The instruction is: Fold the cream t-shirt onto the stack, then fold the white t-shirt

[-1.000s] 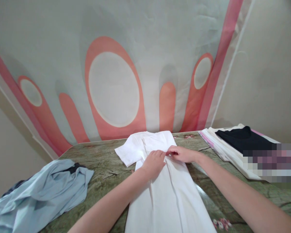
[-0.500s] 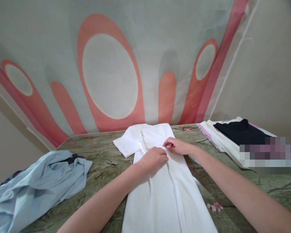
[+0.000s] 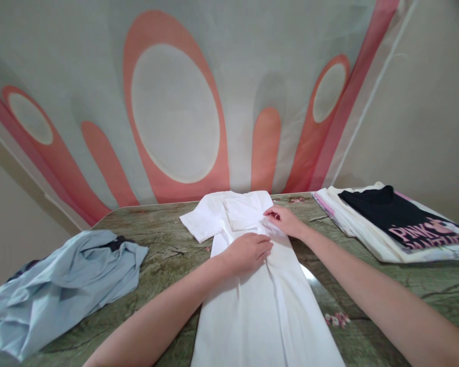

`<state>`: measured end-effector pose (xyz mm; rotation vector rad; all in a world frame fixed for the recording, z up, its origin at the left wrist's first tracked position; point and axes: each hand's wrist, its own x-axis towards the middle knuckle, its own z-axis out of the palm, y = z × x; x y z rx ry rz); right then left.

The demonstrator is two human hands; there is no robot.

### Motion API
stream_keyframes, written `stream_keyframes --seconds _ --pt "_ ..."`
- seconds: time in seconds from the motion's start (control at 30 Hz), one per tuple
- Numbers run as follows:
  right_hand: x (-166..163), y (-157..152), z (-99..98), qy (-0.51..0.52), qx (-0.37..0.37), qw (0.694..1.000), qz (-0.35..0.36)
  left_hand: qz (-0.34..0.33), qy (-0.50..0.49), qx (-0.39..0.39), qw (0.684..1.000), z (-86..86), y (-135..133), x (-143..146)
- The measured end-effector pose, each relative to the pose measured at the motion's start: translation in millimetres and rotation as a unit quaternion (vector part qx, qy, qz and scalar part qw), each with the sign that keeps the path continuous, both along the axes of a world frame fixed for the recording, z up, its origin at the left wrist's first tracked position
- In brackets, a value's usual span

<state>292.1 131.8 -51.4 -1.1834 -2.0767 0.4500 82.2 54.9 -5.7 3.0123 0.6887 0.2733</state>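
Note:
A white T-shirt [image 3: 260, 306] lies lengthwise on the green marbled table [image 3: 168, 250], its sides folded in to a long strip, one short sleeve sticking out at the far left. My left hand [image 3: 248, 251] rests flat on the shirt's middle, fingers stretched out, pressing the cloth. My right hand [image 3: 285, 220] is just beyond it near the shirt's right shoulder, fingers pinched on a fold of the white fabric.
A crumpled light-blue garment [image 3: 61, 285] lies at the table's left edge. At the right, a stack of folded clothes [image 3: 371, 232] carries a black shirt with pink lettering [image 3: 401, 219] on top. A patterned wall hanging [image 3: 176, 112] rises behind the table.
My right hand has moved farther along the shirt toward the shoulder, drawing the fold with it. My left hand stays pressed on the middle, now a little apart from the right.

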Motion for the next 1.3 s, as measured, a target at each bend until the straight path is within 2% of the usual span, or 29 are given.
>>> stream_keyframes --seconds 0.07,0.13,0.23,0.33,0.5,0.67,0.8,0.9,1.0,1.07,1.13,1.2,1.23,1.3 --pt "2.3 2.1 -1.6 -0.016 0.057 0.997 -0.04 0.019 -0.001 0.013 1.0 -9.2 2.5 0.8" --pt "2.2 2.4 -5.7 -0.079 0.067 0.994 -0.047 0.027 0.002 0.02 0.999 -16.5 3.7 1.0" --pt "-2.4 -0.9 -12.8 -0.211 0.01 0.976 -0.054 0.035 0.008 0.023 0.999 -21.9 3.4 0.4" --pt "-7.4 -1.6 -15.9 -0.287 -0.034 0.955 -0.065 0.041 0.019 0.02 0.999 -23.2 4.7 -0.3" --pt "-9.8 18.6 -11.0 -0.334 -0.07 0.938 -0.053 0.053 0.031 0.017 0.998 -27.4 22.2 -2.6" --pt "-12.3 44.9 -5.0 -0.34 -0.056 0.939 -0.021 0.073 0.022 0.005 0.997 -27.0 38.8 -10.0" --pt "-17.7 53.9 0.6 -0.349 -0.018 0.937 -0.014 0.029 0.018 -0.018 0.999 -21.8 36.3 -12.9" --pt "-24.6 50.4 10.2 -0.358 0.051 0.932 -0.036 0.024 0.023 -0.031 0.999 -19.9 33.2 -12.4" --pt "-32.5 32.6 24.5 -0.327 0.11 0.934 -0.087 0.026 0.019 -0.032 0.999 -20.0 33.1 -12.0" --pt "-36.3 9.7 33.7 -0.266 0.109 0.949 -0.131 0.019 0.015 -0.031 0.999 -20.4 34.2 -11.9" --pt "-37.6 -22.1 39.6 -0.188 0.065 0.97 -0.141 0.015 0.013 -0.034 0.999 -20.8 35.7 -11.5" --pt "-36.7 -59.4 41.1 -0.149 -0.014 0.985 -0.083 0.017 0.009 -0.04 0.999 -21.6 37.3 -11.0" --pt "-35.7 -78.2 40.3 -0.143 -0.046 0.987 -0.064 0.019 0.006 -0.044 0.999 -22.2 38.0 -10.8" --pt "-33.9 -111.9 36.6 -0.158 -0.089 0.981 -0.072 0.023 0.002 -0.049 0.999 -23.3 38.8 -10.3"
